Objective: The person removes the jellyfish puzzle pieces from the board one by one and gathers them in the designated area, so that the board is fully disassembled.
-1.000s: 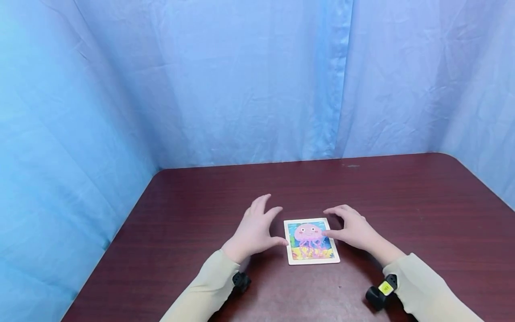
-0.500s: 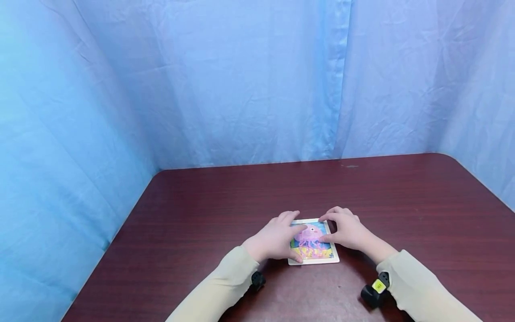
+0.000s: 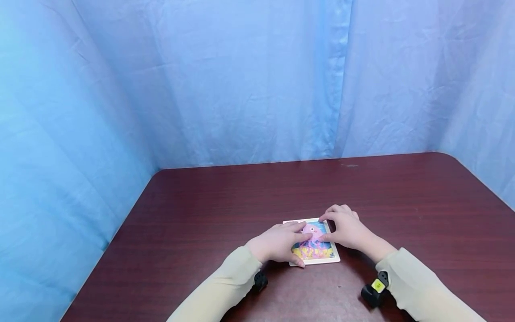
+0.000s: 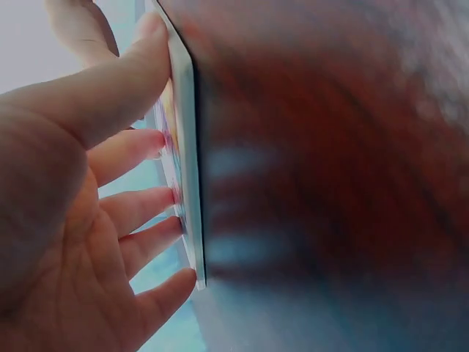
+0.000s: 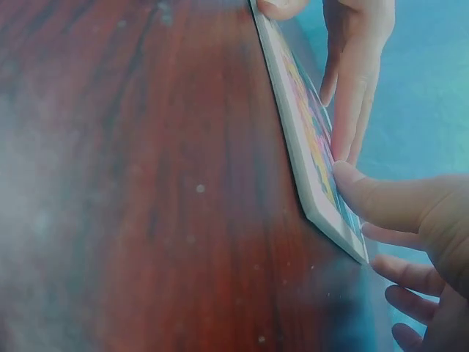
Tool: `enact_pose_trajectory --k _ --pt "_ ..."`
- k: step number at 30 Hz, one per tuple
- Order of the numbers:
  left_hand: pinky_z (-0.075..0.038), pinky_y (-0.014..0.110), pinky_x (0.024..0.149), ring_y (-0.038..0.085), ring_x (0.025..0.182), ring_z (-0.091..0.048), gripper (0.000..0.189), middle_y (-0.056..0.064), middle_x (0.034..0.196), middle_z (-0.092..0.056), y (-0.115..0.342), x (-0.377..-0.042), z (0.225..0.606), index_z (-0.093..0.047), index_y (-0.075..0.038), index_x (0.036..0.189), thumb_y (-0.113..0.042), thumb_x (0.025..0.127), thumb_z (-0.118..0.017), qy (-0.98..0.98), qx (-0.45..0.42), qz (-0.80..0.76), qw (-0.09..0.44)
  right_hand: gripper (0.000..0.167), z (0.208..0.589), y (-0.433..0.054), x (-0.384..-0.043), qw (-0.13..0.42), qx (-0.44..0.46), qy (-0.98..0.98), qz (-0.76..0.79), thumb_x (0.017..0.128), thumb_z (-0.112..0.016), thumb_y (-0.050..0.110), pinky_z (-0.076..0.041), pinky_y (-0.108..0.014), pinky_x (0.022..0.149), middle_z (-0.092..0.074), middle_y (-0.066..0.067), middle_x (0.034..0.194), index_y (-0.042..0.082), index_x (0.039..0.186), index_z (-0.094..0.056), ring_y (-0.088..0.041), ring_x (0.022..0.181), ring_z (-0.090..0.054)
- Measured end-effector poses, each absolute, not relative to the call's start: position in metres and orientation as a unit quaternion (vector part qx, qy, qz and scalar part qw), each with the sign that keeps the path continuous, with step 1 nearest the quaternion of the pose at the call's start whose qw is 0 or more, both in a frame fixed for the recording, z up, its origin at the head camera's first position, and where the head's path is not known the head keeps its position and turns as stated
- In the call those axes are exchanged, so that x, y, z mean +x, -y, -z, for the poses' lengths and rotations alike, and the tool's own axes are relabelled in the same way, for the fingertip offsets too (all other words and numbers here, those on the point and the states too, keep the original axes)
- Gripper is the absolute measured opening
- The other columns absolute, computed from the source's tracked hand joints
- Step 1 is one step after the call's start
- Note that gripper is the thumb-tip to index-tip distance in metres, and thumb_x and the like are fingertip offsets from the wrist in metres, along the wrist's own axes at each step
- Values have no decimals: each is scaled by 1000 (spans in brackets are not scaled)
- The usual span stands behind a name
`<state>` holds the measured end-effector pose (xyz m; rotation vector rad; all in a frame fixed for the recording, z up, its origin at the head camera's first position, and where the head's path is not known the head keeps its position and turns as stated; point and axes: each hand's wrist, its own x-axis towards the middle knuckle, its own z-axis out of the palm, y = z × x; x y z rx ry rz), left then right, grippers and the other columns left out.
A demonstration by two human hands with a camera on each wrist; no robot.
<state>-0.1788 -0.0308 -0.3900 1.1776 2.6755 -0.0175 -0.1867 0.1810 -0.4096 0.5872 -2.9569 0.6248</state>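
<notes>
A flat, white-framed picture board [image 3: 318, 253] with a pink jellyfish on it lies on the table. My left hand [image 3: 276, 243] spreads over its left side, fingertips touching the picture and thumb at the near edge. In the left wrist view those fingers [image 4: 132, 154] are nearly straight along the pale board edge [image 4: 187, 139]. From the right, my right hand [image 3: 347, 229] touches the board, thumb on the picture and index finger at the far right corner. The right wrist view shows the thumb [image 5: 366, 194] on the face, with other fingers beside the corner. Hands cover part of the jellyfish.
The dark red-brown table [image 3: 209, 210] extends all around the board, with a rounded far right corner. Light blue curtains [image 3: 249, 89] hang behind and at both sides. Each wrist wears a small black camera [image 3: 373, 294].
My left hand has moved right, from beside the board onto its left side. My right hand has shifted slightly left onto the picture. The board stays in about the same place.
</notes>
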Motion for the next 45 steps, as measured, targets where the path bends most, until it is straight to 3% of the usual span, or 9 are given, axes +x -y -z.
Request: enact_pose_trajectory --k 12,23,30,45 --pt "-29 31 112 14 141 -29 76 2 155 -29 30 -176 388 -41 -28 145 -50 78 -72 -911 390 -12 134 33 411 -181 -193 23 185 962 -200 68 -84 26 -41 -51 80 -64 -9 97 8 93 -72 -29 95 -51" --pt "-30 32 111 13 140 -30 74 0 154 -30 30 -178 391 -41 -29 145 -50 80 -71 -910 394 -18 128 25 410 -179 -194 12 198 956 -217 70 -83 20 -43 -38 76 -58 -3 88 11 80 -62 -24 85 -49" --pt "-28 33 112 14 141 -28 76 0 155 -29 31 -176 388 -40 -29 145 -49 79 -71 -915 376 -24 141 33 411 -178 -192 33 185 959 -214 69 -84 22 -46 -41 78 -59 -4 87 5 90 -66 -23 84 -53" --pt "-28 32 112 14 141 -28 77 0 155 -29 31 -177 392 -39 -29 145 -50 79 -71 -915 380 -14 133 36 410 -175 -191 41 165 964 -203 67 -86 24 -51 -40 76 -64 -6 88 1 91 -71 -21 80 -60"
